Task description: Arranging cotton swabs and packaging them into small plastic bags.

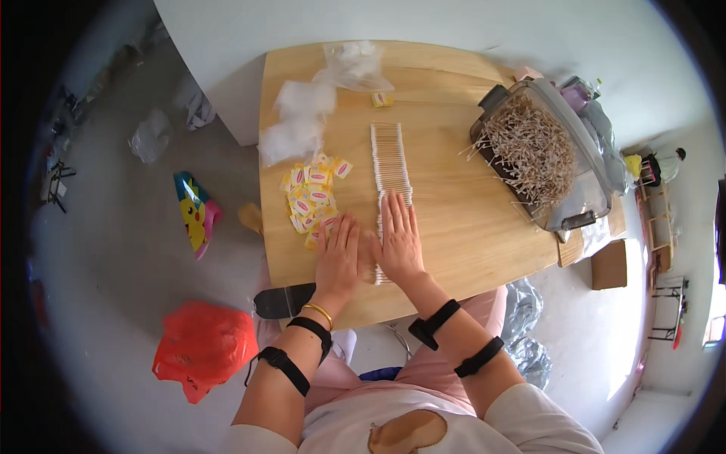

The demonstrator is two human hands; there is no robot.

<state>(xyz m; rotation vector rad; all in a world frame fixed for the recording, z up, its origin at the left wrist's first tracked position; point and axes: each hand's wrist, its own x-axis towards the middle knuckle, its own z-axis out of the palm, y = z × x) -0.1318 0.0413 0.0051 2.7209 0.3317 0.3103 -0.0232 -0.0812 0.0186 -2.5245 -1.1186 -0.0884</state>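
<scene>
A long, narrow row of white-tipped cotton swabs with thin sticks (pixel 391 159) lies near the middle of the worktop, a pale wood-grained surface with curved edges (pixel 454 91). The row's long axis runs away from the person, while the single sticks lie crosswise, side by side. Its far part stretches ahead of the fingertips of the right hand (pixel 399 244), which is the nearer one: it covers part of the near half, and a short stretch shows again below it, toward the person.

The right hand is flattened, fingers straight and close together, apparently resting on the swabs and curled round nothing. The left hand (pixel 339 253) is just left of the row, also flat with fingers extended and grasping nothing visible; its fingertips overlap the near end of a loose pile of small yellow-and-white packets (pixel 308 189), though whether they touch cannot be told.

Beyond that pile lie a puffy white translucent bundle (pixel 302 106) and a clear plastic bag with white contents (pixel 355 64). To the right, well apart from the row, stands a large clear plastic bin with dark handles (pixel 588 185), heaped with more swabs (pixel 529 147). A crumpled red plastic bag (pixel 204 348) sits on the floor at left.
</scene>
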